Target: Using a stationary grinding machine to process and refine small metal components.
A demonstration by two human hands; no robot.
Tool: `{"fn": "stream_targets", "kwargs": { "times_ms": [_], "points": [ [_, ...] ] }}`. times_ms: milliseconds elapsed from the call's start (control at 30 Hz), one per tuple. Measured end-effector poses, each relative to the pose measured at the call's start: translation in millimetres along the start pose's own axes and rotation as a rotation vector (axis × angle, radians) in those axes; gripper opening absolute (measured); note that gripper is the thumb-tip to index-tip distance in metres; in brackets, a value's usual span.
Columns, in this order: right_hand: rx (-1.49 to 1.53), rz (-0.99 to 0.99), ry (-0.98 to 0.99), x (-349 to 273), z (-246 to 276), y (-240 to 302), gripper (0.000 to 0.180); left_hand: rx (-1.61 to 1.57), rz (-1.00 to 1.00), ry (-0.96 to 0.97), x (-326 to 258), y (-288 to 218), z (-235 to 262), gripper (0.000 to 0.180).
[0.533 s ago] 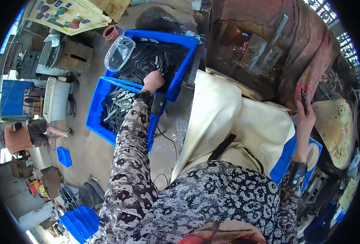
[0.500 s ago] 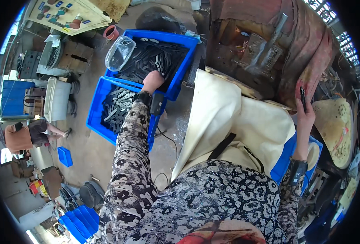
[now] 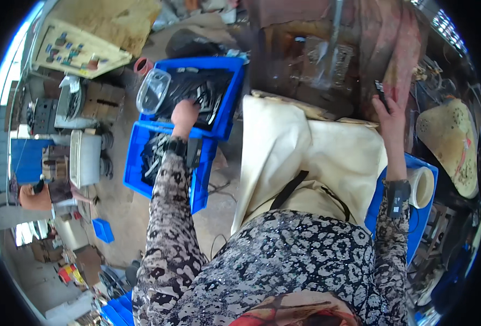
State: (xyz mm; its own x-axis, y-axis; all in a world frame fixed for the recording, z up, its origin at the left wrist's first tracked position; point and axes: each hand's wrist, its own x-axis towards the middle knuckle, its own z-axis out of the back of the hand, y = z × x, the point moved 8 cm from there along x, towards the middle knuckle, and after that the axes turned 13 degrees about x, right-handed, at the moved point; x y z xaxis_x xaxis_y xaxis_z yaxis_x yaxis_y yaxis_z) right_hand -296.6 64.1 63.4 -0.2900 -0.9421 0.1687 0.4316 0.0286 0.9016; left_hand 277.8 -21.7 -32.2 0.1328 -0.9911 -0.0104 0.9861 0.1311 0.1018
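Observation:
My left hand (image 3: 185, 115) is closed over the near edge of a blue plastic bin (image 3: 234, 103) filled with dark, flat metal strips (image 3: 210, 98). Its fingertips are hidden, so what they grip does not show. To the right, my right hand (image 3: 391, 117) pinches a small, dark, flat metal piece (image 3: 381, 93) pointing up and away. This hand is beside a reddish cloth (image 3: 400, 70) draped at the right of a worn machine bay (image 3: 294, 70). A second blue bin (image 3: 133, 165), holding similar grey strips, stands under my left wrist.
A clear plastic tub (image 3: 154, 91) rests on the far bin's left edge. Cream sheeting (image 3: 278, 141) covers my lap. At right are a white ring-shaped roll (image 3: 422, 187) and a stained pale board (image 3: 452, 144). Another person (image 3: 35, 195) is far left, near a control box (image 3: 77, 54).
The whole view has shifted. My left hand has drawn slightly nearer the bin's close edge. My right hand still holds the dark piece, now tilted more to the left.

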Motion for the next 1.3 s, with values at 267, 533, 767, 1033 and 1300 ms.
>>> {"fn": "stream_targets", "kwargs": {
  "times_ms": [267, 533, 767, 1033, 1300],
  "points": [
    [0.713, -0.572, 0.173, 27.9, -27.1, -79.7, 0.027, -0.34, -0.116, -0.42, -10.9, -120.2, 114.8, 0.062],
    [1.098, -0.449, 0.246, 31.4, -77.7, -24.6, 0.03, -0.474, -0.483, -0.453, -19.4, -260.0, 97.9, 0.058],
    [0.983, -0.371, 0.151, 29.6, -69.2, -55.8, 0.029, -0.388, -0.43, -0.251, -9.5, -279.7, 61.5, 0.043],
    [0.345, -0.393, 0.075, 29.7, -76.1, -90.4, 0.016, -0.308, -0.377, -0.212, -8.7, -281.6, 57.1, 0.038],
    [0.063, -0.008, -0.128, 81.1, -66.3, -41.4, 0.027, -0.262, -0.357, -0.171, -9.1, -284.1, 59.5, 0.034]
  ]
}}
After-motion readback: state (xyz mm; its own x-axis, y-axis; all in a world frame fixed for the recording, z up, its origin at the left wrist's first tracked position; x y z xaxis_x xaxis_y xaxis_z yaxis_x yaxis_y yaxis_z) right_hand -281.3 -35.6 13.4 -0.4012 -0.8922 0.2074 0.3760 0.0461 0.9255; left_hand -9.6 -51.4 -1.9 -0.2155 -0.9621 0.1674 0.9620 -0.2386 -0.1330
